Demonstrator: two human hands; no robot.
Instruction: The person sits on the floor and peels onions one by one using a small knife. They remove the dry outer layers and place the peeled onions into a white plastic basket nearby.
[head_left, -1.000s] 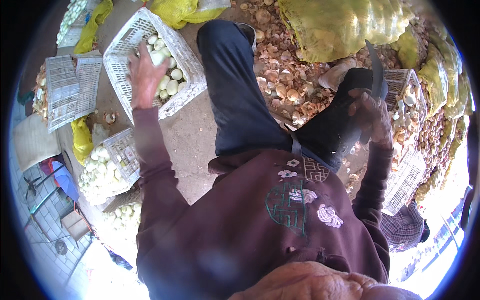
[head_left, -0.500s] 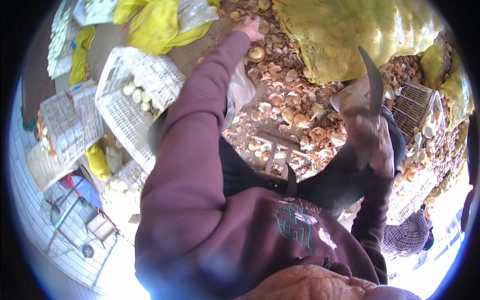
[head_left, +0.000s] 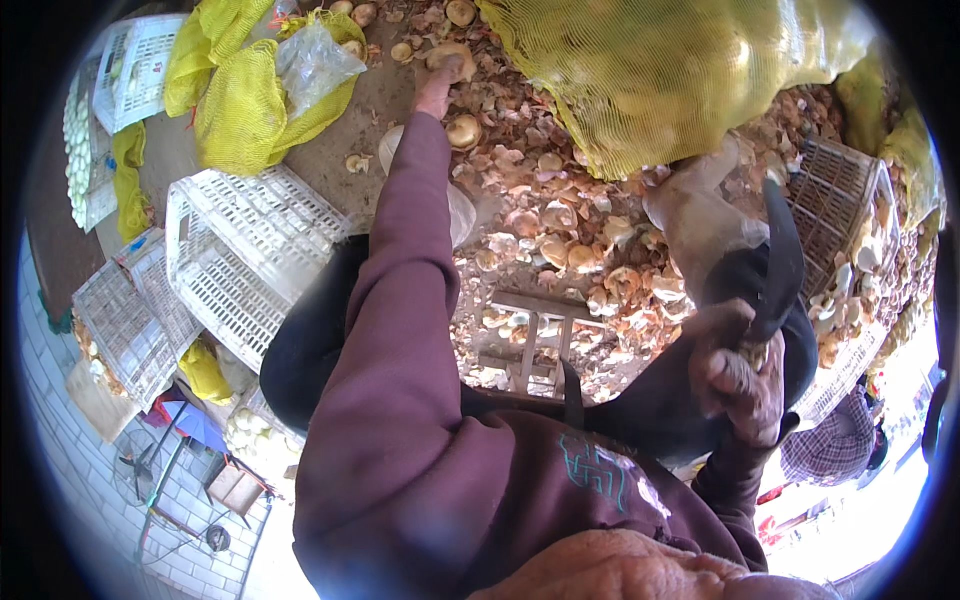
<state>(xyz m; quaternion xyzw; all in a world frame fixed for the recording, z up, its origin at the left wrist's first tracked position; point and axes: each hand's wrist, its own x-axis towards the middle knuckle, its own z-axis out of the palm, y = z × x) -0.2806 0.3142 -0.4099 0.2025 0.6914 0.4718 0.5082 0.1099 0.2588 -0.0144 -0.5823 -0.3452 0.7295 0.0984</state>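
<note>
My left arm stretches forward to the far floor, where my left hand [head_left: 436, 92] closes its fingers on an onion [head_left: 452, 56]; the grip is partly hidden. Another onion [head_left: 463, 131] lies just beside the wrist, among loose brown skins [head_left: 530, 190]. Above my right thigh, my right hand [head_left: 740, 385] is wrapped round the handle of a knife. Its broad, dark, curved blade [head_left: 784, 255] points up and away from me. A second dark blade-like piece [head_left: 572, 395] stands upright near my lap, behind a small wooden frame [head_left: 540, 335].
A bulging yellow mesh sack [head_left: 660, 80] stands ahead on the right. White plastic crates [head_left: 250, 230] are on the left, near more yellow netting [head_left: 240, 115] and a clear bag [head_left: 315, 62]. A brown crate [head_left: 835, 210] sits at right. Another person in a checked shirt [head_left: 830, 440] is behind it.
The view has shifted, so most things appear further left and lower. My left hand stays far out, now with its fingers on an onion. The knife has tilted slightly to the right.
</note>
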